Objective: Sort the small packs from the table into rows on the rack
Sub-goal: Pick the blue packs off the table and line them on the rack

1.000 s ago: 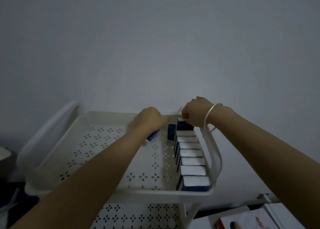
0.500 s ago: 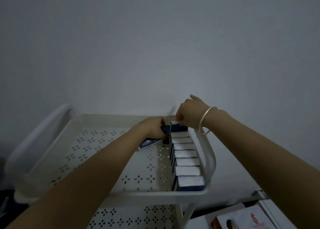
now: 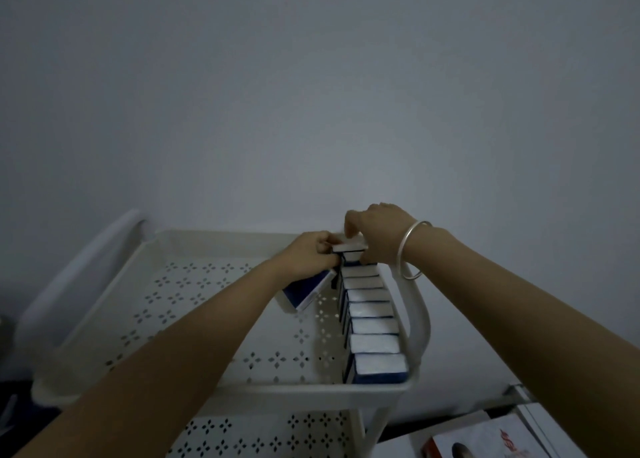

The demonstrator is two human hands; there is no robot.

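A white perforated rack tray (image 3: 194, 319) holds a row of several blue-and-white packs (image 3: 372, 326) standing along its right wall. My left hand (image 3: 308, 256) grips a blue pack (image 3: 306, 289) under its palm and pinches another pack (image 3: 349, 248) at the far end of the row. My right hand (image 3: 379, 236), with a silver bangle on the wrist, curls its fingers over that same raised far-end pack from the right side.
A white handle (image 3: 419, 319) arches along the tray's right side and another (image 3: 79, 267) on the left. A lower perforated shelf (image 3: 263, 437) shows beneath. A red-and-white box (image 3: 485, 443) lies at the bottom right. A plain wall stands right behind the rack.
My left hand has moved right to the far end of the row, and both hands now hold a pack raised above it. The view shifted slightly.
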